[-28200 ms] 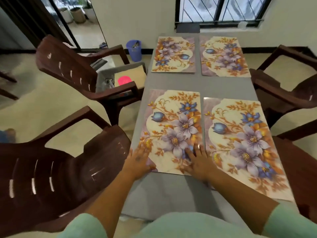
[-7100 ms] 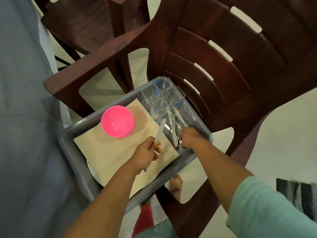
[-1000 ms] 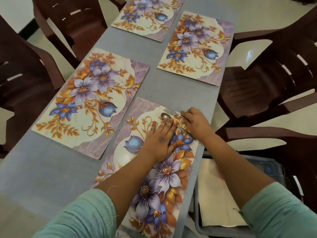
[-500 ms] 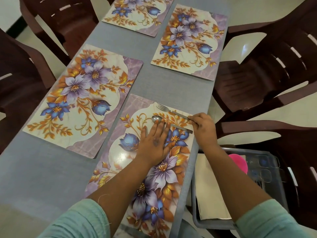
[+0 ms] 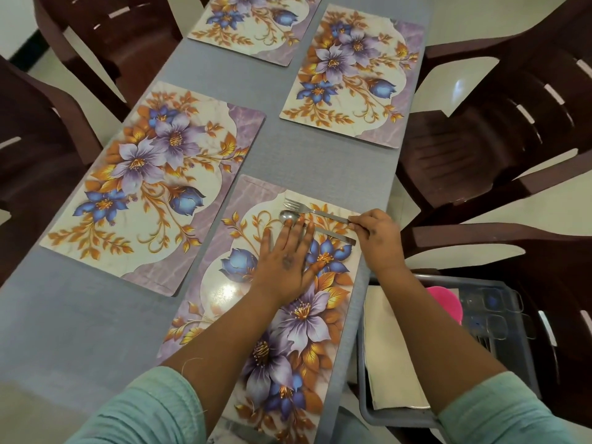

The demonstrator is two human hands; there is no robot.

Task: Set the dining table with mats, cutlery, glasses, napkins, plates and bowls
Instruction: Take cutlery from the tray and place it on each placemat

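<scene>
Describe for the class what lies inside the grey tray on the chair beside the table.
In the grey tray: a beige napkin, a pink bowl and clear glasses. The right arm covers part of it, so anything beneath stays unseen.

Left hand (image 5: 286,261): flat, palm down, fingers straight and together, resting on the near placemat (image 5: 224,293). Right hand (image 5: 378,238): at that placemat's right edge, fingers curled, pinching the fork (image 5: 315,211) handle.

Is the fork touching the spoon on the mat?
Apart. The head view shows a strip of mat between the fork and the spoon; they lie side by side.
</scene>
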